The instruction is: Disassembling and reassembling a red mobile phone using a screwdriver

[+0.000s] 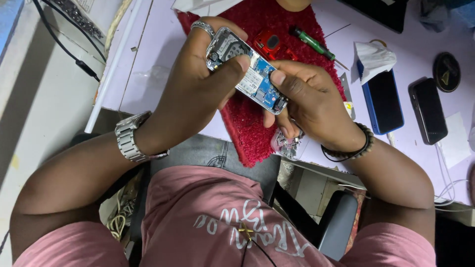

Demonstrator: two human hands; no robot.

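Now both hands grip opened phone point(247, 74), long axis upper-left to lower-right.

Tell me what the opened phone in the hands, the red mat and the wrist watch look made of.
Opened phone: blue circuit board in a silvery frame, probably metal or plated plastic, shiny at the edges. Red mat: fabric, looks like short fuzzy pile, matte. Wrist watch: linked band, likely steel, with bright reflections.

- The light is bright and even, coming from above, with soft shadows.
- The white table point(148, 54) looks slightly violet.
- The centre is sharp; the shirt point(217, 222) near the lens is softer.
- The edges bend, as with a wide lens.
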